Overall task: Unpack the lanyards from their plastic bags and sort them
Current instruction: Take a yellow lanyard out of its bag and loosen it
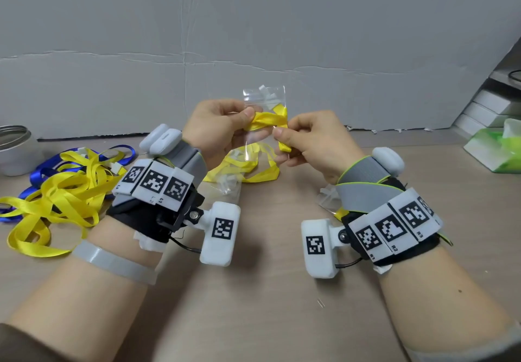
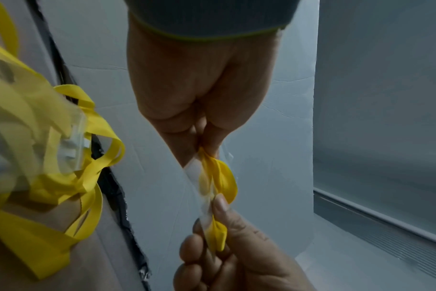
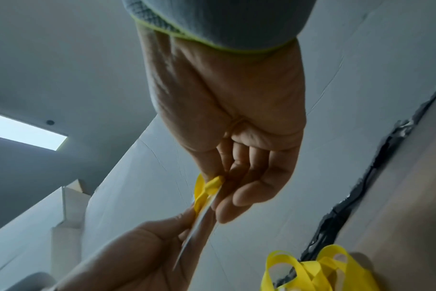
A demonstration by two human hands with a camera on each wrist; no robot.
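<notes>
A clear plastic bag (image 1: 265, 95) with a folded yellow lanyard (image 1: 267, 120) in it is held up above the table, between both hands. My left hand (image 1: 249, 117) pinches it from the left, thumb on top. From the right, my right hand (image 1: 277, 133) pinches the bag and a yellow end. In the left wrist view, the left hand (image 2: 207, 145) grips the yellow lanyard (image 2: 222, 177) and the right hand (image 2: 219, 222) meets it from below. The right wrist view has the right hand (image 3: 219, 183) on the yellow lanyard (image 3: 204, 193) and the bag seen edge-on.
A loose pile of yellow and blue lanyards (image 1: 64, 189) lies at the left. Another bagged yellow lanyard (image 1: 248, 167) and empty bags (image 1: 231, 188) lie under the hands. A metal cup (image 1: 17, 150) stands far left. A green tissue pack (image 1: 496, 147) and white boxes (image 1: 485, 108) are at the right.
</notes>
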